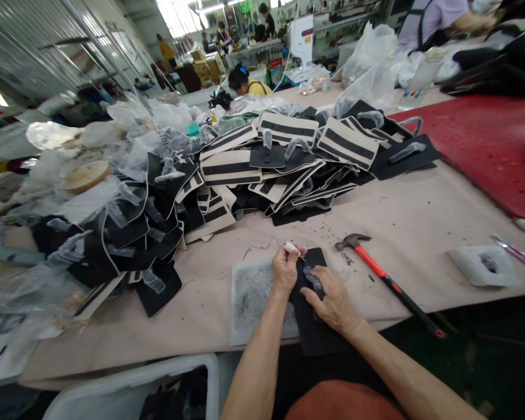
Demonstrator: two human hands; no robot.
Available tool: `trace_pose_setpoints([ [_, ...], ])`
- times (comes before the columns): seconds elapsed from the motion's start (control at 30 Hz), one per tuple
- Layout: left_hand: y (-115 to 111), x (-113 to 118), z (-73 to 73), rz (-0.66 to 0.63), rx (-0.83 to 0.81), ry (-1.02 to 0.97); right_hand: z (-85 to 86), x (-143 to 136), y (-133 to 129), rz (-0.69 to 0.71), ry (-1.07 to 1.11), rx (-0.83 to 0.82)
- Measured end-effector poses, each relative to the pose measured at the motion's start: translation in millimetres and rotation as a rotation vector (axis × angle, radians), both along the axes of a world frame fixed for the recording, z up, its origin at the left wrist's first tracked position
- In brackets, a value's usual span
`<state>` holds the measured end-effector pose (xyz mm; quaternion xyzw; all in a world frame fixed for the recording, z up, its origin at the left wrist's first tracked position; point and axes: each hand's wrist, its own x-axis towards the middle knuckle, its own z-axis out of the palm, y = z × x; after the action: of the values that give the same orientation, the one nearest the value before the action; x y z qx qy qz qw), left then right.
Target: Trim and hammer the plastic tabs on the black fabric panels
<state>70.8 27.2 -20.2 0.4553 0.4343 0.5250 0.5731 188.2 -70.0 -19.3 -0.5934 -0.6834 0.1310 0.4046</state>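
Observation:
My left hand (285,269) is closed around a white-handled awl (291,249), its thin shaft pointing at a black panel (317,338). That panel lies in front of me, partly over a worn translucent board (249,303). A plastic-wrapped strap handle (312,279) is fixed to the panel. My right hand (335,300) grips around this strap handle, thumb on the near side and fingers on the far side. The awl's tip is too small to make out clearly.
A claw hammer (376,265) lies to the right. Farther right are a white block (468,265) and a purple-handled cutter (518,254). Black panels with cream, striped backs (231,169) are heaped behind. A white bin (214,379) stands at lower left. Other people work farther away.

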Motion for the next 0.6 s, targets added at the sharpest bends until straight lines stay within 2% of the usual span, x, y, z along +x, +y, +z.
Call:
trace_pose_setpoints([
  [0.17,-1.1,-4.3,-0.4,-0.025,-0.035,-0.045,-0.3,2.3,3.8,-0.004,0.027,0.013],
  [0.43,-3.3,-3.3,5.0,-0.046,-0.012,0.078,6.6,3.7,5.6,-0.011,0.032,-0.060],
  [0.6,-2.9,-3.2,2.3,-0.060,0.027,0.100,5.5,3.9,6.4,-0.009,0.045,-0.078],
])
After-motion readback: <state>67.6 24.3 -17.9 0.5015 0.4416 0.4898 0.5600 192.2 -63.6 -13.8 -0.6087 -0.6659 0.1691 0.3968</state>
